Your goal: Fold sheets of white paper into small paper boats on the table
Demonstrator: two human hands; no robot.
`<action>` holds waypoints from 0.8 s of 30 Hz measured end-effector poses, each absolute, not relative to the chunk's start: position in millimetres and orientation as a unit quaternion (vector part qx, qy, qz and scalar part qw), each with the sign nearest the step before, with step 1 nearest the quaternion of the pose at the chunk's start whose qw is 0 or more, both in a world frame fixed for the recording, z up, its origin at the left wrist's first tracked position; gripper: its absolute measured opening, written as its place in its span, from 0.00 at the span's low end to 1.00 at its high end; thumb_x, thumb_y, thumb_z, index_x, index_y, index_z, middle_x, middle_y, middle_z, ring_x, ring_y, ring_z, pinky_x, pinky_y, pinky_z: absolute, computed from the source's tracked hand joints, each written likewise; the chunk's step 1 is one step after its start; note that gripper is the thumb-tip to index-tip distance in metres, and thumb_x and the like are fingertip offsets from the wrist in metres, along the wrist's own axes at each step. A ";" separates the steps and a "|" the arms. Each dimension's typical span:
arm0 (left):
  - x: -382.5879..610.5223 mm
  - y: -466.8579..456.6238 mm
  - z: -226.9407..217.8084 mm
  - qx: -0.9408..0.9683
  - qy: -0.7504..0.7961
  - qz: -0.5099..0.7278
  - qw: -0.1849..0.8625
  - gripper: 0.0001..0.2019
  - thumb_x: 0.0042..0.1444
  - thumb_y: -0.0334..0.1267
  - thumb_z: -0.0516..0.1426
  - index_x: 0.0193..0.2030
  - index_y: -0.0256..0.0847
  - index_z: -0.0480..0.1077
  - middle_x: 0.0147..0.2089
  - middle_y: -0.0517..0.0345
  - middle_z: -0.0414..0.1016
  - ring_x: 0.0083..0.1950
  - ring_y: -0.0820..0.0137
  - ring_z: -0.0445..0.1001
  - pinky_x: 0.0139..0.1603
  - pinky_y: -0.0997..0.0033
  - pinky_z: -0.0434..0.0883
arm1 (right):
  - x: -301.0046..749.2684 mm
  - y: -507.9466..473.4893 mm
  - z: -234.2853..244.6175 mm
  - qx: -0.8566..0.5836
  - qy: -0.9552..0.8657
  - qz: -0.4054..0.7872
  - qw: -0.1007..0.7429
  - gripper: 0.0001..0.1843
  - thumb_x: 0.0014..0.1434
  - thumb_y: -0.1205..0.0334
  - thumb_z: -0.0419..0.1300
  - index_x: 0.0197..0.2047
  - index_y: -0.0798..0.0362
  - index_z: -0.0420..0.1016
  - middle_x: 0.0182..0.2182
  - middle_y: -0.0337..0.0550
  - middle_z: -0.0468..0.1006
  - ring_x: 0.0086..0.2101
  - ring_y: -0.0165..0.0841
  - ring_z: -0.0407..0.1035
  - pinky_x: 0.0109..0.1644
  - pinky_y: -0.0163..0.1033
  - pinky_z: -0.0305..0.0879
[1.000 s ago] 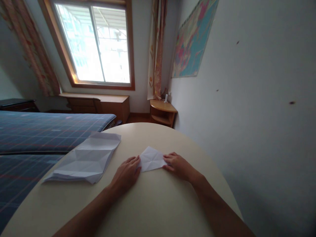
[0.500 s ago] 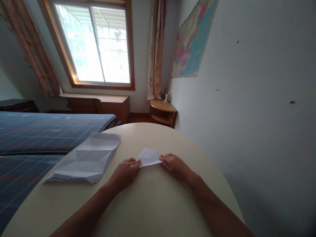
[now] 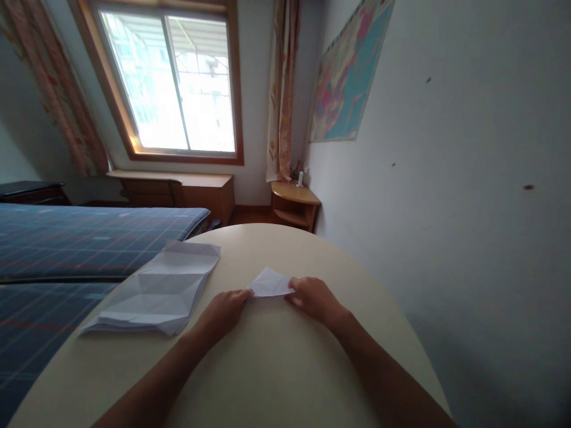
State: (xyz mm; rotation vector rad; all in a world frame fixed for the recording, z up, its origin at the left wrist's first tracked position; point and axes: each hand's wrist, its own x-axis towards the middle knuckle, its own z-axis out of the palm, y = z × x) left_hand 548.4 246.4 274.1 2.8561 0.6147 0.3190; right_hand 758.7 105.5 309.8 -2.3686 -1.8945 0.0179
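A small folded piece of white paper (image 3: pixel 270 283) is between my hands over the middle of the round table (image 3: pixel 276 368), its peak pointing away from me. My left hand (image 3: pixel 228 308) pinches its left corner between thumb and fingers. At the opposite corner, my right hand (image 3: pixel 313 299) is closed on the paper, thumb on top and fingers curled underneath. Whether the paper touches the tabletop I cannot tell. To the left lies a stack of creased white sheets (image 3: pixel 156 291), apart from both hands.
Beyond the table's left edge is a bed with a blue plaid mattress (image 3: pixel 102 238). A wooden corner shelf (image 3: pixel 294 191) and a low desk (image 3: pixel 205 181) stand at the back, below the window (image 3: pixel 200 89). A white wall (image 3: pixel 468 249) runs along the right.
Both hands have changed from lying with fingers over the paper's corners to pinching them. The paper has turned slightly, its near edge now more level. The stack of sheets stays put.
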 end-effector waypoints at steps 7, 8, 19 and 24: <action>550.3 246.5 266.4 0.932 0.272 0.200 0.133 0.15 0.67 0.41 0.46 0.41 0.44 0.73 0.40 0.55 0.80 0.42 0.64 0.79 0.44 0.68 0.71 | 777.3 97.3 285.0 -0.778 -0.580 0.047 0.237 0.11 0.66 0.56 0.53 0.45 0.51 0.73 0.38 0.44 0.82 0.37 0.35 0.75 0.39 0.36 0.62; 550.7 247.6 264.3 0.928 0.279 0.206 0.133 0.15 0.67 0.41 0.45 0.42 0.44 0.72 0.41 0.55 0.80 0.42 0.64 0.79 0.45 0.68 0.71 | 779.3 97.1 282.7 -0.774 -0.574 0.054 0.261 0.11 0.66 0.57 0.53 0.45 0.51 0.72 0.38 0.43 0.82 0.37 0.35 0.75 0.39 0.36 0.62; 553.2 246.1 261.0 0.918 0.315 0.212 0.110 0.15 0.63 0.32 0.49 0.55 0.46 0.67 0.56 0.57 0.75 0.48 0.63 0.78 0.47 0.66 0.73 | 789.4 109.1 264.3 -0.759 -0.532 0.052 0.370 0.13 0.63 0.63 0.53 0.51 0.52 0.70 0.37 0.44 0.80 0.38 0.35 0.75 0.44 0.38 0.66; 553.1 243.5 259.8 0.931 0.284 0.204 0.101 0.19 0.62 0.28 0.48 0.56 0.48 0.68 0.58 0.58 0.72 0.46 0.65 0.78 0.45 0.66 0.74 | 784.8 112.7 261.1 -0.764 -0.524 0.035 0.374 0.14 0.62 0.67 0.54 0.51 0.53 0.70 0.41 0.46 0.79 0.40 0.35 0.74 0.47 0.39 0.67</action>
